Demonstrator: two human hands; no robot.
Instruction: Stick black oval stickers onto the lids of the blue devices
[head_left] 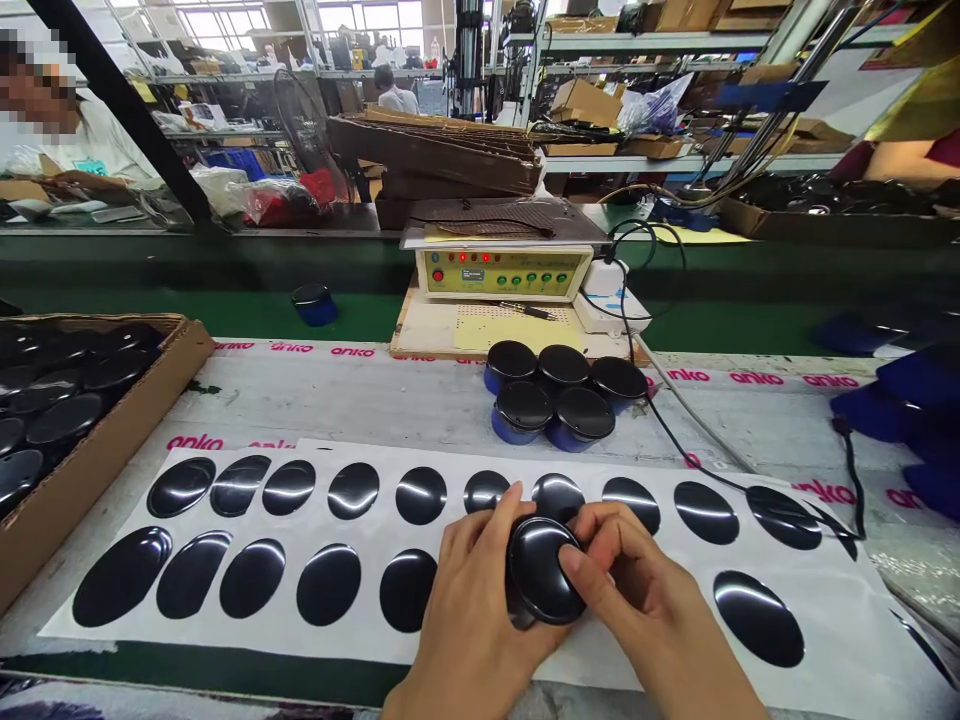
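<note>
In the middle front, my left hand is wrapped round a round piece with a glossy black top; its underside is hidden by my fingers. My right hand is closed at the same piece's right edge, with the thumb pressed on the rim of the top. Beneath both hands lies a white sheet bearing rows of glossy black ovals. Just beyond the sheet stands a cluster of round pieces with black tops and blue sides.
A cardboard box of black round pieces stands at left. Behind the cluster sits a control box with lit buttons on a wooden board, and a pen. One blue-sided piece stands apart. Cables cross the right side; blue parts are piled there.
</note>
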